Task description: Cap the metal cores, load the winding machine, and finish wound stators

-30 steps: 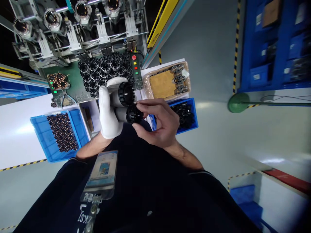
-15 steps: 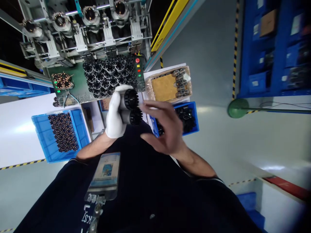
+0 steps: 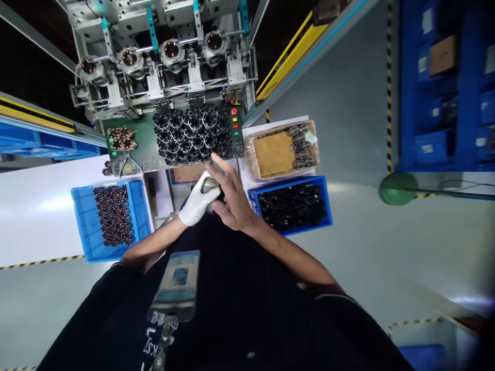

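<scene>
In front of my chest, my white-gloved left hand (image 3: pixel 195 205) is closed around a motor stator core (image 3: pixel 211 184), a short metal cylinder with a toothed end. Dark material shows just below it, partly hidden between the hands; I cannot tell whether it is a second core. My bare right hand (image 3: pixel 235 201) is at the core's right side, fingers stretched out and thumb apart, close to or touching it. Beyond the hands, several rows of stator cores with black end pieces (image 3: pixel 193 134) stand on the green machine bed (image 3: pixel 145 116).
A winding machine (image 3: pixel 170 67) with several stations spans the back. A blue bin (image 3: pixel 328 206) of black parts and a wrapped carton (image 3: pixel 251 152) lie right. On the left are a blue tray (image 3: pixel 83 221) with copper-wound stators, and more wound stators (image 3: pixel 121 138) beside cutters (image 3: pixel 129 164).
The two cores in my left hand have turned, and now one shows clearly. My right hand has moved in against them. The view has shifted, so the bench appears further right and lower.
</scene>
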{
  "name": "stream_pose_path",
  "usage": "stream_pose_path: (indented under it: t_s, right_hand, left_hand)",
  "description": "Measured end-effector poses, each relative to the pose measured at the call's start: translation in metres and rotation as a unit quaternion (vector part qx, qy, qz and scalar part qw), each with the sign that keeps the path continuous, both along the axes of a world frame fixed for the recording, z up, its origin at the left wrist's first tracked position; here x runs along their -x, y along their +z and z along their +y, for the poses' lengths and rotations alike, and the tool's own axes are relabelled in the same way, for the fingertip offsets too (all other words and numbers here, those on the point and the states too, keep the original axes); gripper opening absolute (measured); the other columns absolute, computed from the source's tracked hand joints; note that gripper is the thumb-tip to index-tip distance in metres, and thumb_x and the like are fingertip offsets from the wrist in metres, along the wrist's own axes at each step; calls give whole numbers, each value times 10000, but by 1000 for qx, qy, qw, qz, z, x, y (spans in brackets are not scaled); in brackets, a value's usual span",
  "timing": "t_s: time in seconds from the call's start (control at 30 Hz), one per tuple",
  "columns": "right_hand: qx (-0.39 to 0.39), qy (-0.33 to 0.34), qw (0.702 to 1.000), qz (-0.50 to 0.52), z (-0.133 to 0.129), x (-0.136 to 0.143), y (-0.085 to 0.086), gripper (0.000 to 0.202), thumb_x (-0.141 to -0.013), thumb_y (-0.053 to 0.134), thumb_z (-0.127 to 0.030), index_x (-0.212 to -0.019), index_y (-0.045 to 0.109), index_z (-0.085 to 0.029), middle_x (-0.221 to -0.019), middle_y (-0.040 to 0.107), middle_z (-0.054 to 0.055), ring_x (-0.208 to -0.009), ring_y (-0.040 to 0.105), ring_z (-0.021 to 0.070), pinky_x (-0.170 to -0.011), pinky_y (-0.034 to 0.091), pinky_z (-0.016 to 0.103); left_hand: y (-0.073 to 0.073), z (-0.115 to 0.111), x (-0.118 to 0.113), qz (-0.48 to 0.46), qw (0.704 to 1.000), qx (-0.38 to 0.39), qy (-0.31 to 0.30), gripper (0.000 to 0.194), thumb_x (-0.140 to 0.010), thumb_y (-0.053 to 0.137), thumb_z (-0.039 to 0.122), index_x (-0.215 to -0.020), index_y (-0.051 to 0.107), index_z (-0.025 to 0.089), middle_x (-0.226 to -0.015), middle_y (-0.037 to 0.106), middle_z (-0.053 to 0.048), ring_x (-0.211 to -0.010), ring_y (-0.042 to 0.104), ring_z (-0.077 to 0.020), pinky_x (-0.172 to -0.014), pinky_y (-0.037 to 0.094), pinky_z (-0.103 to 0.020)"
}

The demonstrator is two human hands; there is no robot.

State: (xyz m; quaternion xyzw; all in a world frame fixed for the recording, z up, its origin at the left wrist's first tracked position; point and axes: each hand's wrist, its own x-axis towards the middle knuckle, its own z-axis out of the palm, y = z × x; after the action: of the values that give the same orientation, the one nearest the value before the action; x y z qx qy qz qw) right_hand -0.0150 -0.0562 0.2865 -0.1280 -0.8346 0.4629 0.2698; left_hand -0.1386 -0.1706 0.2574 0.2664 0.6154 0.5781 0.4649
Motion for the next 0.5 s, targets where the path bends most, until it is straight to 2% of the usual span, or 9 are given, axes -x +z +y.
stream_pose_path:
  t_s: [0.07, 0.1, 0.13, 0.2, 0.27, 0.37, 0.5]
  right_hand:
    - [24, -27, 999, -28, 0, -15, -14, 759, -1256, 399, -725, -1942, 324, -406, -1945, 479, 100, -1794, 503, 378, -1465, 470, 687]
    - [43, -51, 996, -53, 1, -25, -20, 719, -1261, 422, -696, -1913, 393, -396, -1889, 559, 105, -1740, 573, 372, -1438, 511, 662]
    - [68, -77, 992, -79, 1, -35, -26, 677, -1264, 435, -675, -1873, 469, -382, -1820, 636, 111, -1663, 653, 365, -1402, 555, 638]
    - [127, -124, 975, -136, -1, -55, -38, 615, -1269, 442, -666, -1770, 610, -350, -1688, 748, 119, -1475, 787, 343, -1313, 630, 590]
    - [173, -147, 955, -193, -7, -70, -47, 602, -1270, 437, -681, -1682, 695, -327, -1607, 799, 125, -1348, 843, 324, -1247, 667, 558]
    - [191, -127, 942, -246, -22, -80, -55, 604, -1268, 438, -689, -1619, 746, -306, -1560, 818, 131, -1339, 843, 321, -1250, 664, 557]
    - [187, -80, 943, -263, -32, -79, -55, 568, -1280, 428, -645, -1571, 777, -303, -1523, 829, 123, -1365, 827, 319, -1295, 641, 572]
  left_hand:
    - [-7, -1, 41, 89, 995, 42, 0, 692, -934, 896, 787, -1357, 737, 262, -1338, 827, -116, -1262, 808, -359, -1191, 671, -554]
    - [-9, 0, 64, 167, 983, 75, -3, 684, -900, 940, 733, -1345, 729, 258, -1359, 829, -115, -1237, 814, -351, -1174, 675, -540]
    - [-12, 4, 87, 254, 961, 111, -10, 682, -876, 966, 683, -1351, 726, 256, -1392, 830, -121, -1243, 815, -355, -1170, 674, -531]
    - [-16, 16, 131, 405, 897, 171, -39, 670, -892, 973, 601, -1413, 736, 253, -1491, 818, -147, -1341, 796, -384, -1209, 652, -526]
    - [-20, 34, 168, 504, 834, 208, -83, 656, -951, 938, 565, -1486, 744, 239, -1569, 796, -173, -1454, 750, -415, -1244, 628, -528]
    - [-26, 67, 205, 573, 768, 243, -149, 666, -1049, 833, 580, -1588, 725, 203, -1622, 767, -201, -1510, 703, -451, -1268, 595, -564]
    - [-34, 102, 228, 599, 734, 247, -207, 695, -1110, 750, 593, -1658, 687, 170, -1658, 729, -237, -1533, 668, -479, -1311, 537, -594]
